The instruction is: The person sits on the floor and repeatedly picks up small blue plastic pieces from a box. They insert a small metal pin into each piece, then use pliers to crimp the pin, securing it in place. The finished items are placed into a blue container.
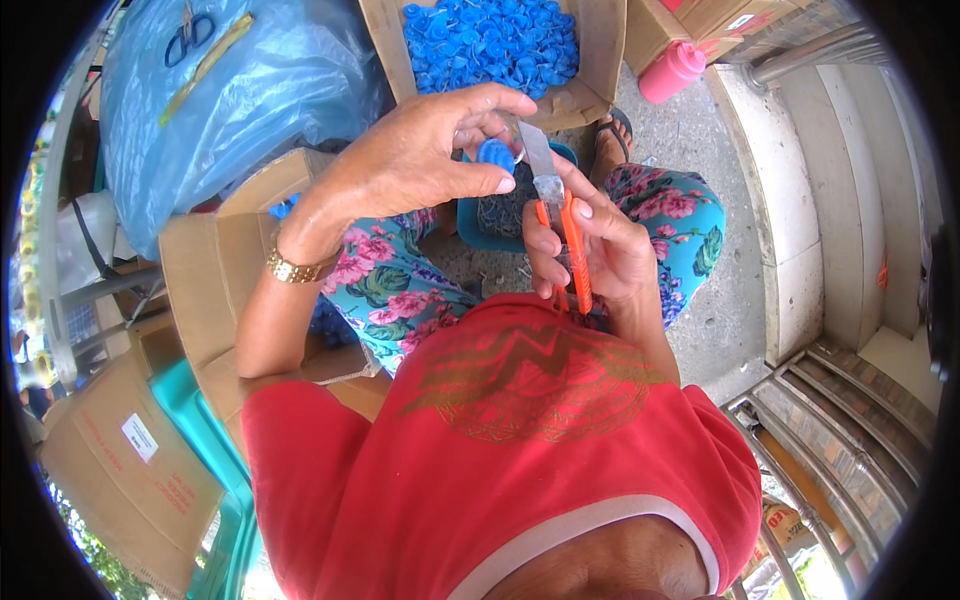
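Observation:
My left hand (420, 150), with a gold-coloured watch or bracelet on its wrist, pinches a small round blue plastic piece (495, 155) between thumb and fingers. In my right hand (610, 245) is a utility knife (578, 255) with an orange handle, gripped by the fingers. Its wide grey blade (537, 150) points up and away from me, close beside the blue piece; I cannot tell whether the two touch. Below both hands, between my knees, a blue tub (474, 225) holds thin dark scraps and is partly hidden by the hands.
Ahead stands a cardboard box (604, 60) full of blue plastic pieces (490, 45). Scissors (189, 40) lie on a big blue plastic bag (270, 90) at far left. An open carton (195, 270) is by my left arm. A pink bottle (672, 72) stands near pale steps (775, 220).

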Tool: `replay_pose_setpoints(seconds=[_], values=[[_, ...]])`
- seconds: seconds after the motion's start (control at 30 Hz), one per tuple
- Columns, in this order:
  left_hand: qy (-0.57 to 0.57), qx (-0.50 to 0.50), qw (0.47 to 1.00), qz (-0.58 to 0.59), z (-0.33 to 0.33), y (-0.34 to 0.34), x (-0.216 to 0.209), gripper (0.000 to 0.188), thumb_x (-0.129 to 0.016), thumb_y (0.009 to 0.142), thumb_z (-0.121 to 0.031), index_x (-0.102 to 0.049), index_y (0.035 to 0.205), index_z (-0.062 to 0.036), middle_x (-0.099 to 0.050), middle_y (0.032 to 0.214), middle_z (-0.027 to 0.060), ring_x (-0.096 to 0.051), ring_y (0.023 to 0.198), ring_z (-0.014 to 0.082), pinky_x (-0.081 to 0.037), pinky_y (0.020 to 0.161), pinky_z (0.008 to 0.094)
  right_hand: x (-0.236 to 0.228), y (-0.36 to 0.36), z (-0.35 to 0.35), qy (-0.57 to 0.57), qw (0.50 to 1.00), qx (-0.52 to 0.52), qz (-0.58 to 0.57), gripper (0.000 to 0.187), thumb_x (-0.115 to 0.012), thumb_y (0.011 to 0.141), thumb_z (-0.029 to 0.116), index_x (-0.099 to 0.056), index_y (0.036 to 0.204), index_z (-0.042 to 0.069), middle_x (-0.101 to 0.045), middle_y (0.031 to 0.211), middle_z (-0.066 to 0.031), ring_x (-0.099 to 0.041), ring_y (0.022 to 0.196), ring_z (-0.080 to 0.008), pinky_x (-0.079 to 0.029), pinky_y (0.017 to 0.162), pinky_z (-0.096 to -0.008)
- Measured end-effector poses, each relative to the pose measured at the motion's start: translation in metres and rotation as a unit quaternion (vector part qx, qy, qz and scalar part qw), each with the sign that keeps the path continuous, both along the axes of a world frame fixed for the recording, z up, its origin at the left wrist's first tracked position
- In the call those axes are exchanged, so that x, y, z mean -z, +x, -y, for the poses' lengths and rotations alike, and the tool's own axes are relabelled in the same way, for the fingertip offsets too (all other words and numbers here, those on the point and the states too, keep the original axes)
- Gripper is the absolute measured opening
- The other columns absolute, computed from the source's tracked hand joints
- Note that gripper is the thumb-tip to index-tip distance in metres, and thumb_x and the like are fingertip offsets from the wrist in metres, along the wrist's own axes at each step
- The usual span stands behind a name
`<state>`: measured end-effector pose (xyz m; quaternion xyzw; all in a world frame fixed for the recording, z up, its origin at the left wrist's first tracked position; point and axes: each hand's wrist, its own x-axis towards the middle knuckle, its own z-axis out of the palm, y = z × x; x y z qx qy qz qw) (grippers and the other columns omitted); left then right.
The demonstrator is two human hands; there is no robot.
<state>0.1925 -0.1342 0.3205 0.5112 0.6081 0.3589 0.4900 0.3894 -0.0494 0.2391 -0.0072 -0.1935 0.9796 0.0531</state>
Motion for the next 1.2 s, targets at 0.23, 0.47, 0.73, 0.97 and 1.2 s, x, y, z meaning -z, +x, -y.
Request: replay_pose_setpoints(seconds=[0.23,0.47,0.73,0.97,1.2], values=[[0.009,-0.005,1.0,-0.005,0.004,0.001,-0.003,0.056,-0.07,0.076,-0.005,-0.047,0.127,-0.0065,-0.057,0.1,0.0057,-0.052,0.1,0.0129,-0.039,0.091,0.0295,0.0,0.001,0.0,-0.022,0.999,-0.026,-0.004,0.062,-0.051,0.089,0.024,-0.021,0.142,0.014,-0.046,0.08,-0.0119,-0.053,0.055,-0.0208,-0.055,0.057,-0.0418],[0.017,-0.002,0.995,-0.096,0.006,-0.002,-0.005,0.052,-0.07,0.075,-0.009,-0.049,0.122,-0.0042,-0.059,0.099,0.0081,-0.054,0.095,0.0136,-0.042,0.083,0.0291,0.0,-0.001,0.005,-0.013,0.999,-0.022,-0.037,0.064,-0.048,0.089,0.023,-0.015,0.143,0.013,-0.043,0.077,-0.0135,-0.051,0.051,-0.0199,-0.057,0.059,-0.0456],[-0.034,0.018,0.997,-0.068,0.01,-0.001,-0.007,0.039,-0.067,0.081,-0.015,-0.053,0.115,-0.0011,-0.059,0.096,0.0067,-0.054,0.091,0.0117,-0.044,0.076,0.0245,-0.008,0.003,0.008,0.196,0.977,0.067,0.058,0.051,-0.05,0.091,0.02,-0.033,0.138,0.01,-0.048,0.08,-0.0101,-0.051,0.055,-0.0171,-0.055,0.06,-0.0396],[0.017,-0.035,0.988,0.151,0.023,0.014,0.014,0.038,-0.055,0.09,-0.032,-0.051,0.112,-0.0018,-0.056,0.099,0.005,-0.051,0.08,0.0111,-0.044,0.071,0.023,-0.033,-0.002,0.015,0.851,0.366,0.347,0.151,0.048,-0.064,0.067,0.007,-0.064,0.113,0.023,-0.049,0.079,-0.0072,-0.054,0.07,-0.0249,-0.043,0.058,-0.0358],[0.061,-0.098,0.979,0.168,0.025,0.032,0.028,0.03,-0.046,0.095,-0.033,-0.051,0.104,-0.0051,-0.057,0.082,0.0014,-0.051,0.066,0.0091,-0.039,0.06,0.0221,-0.035,-0.004,0.008,0.897,0.272,0.338,0.084,0.049,-0.063,0.066,0.009,-0.064,0.113,0.023,-0.048,0.08,-0.0065,-0.053,0.068,-0.0234,-0.043,0.056,-0.0362]])
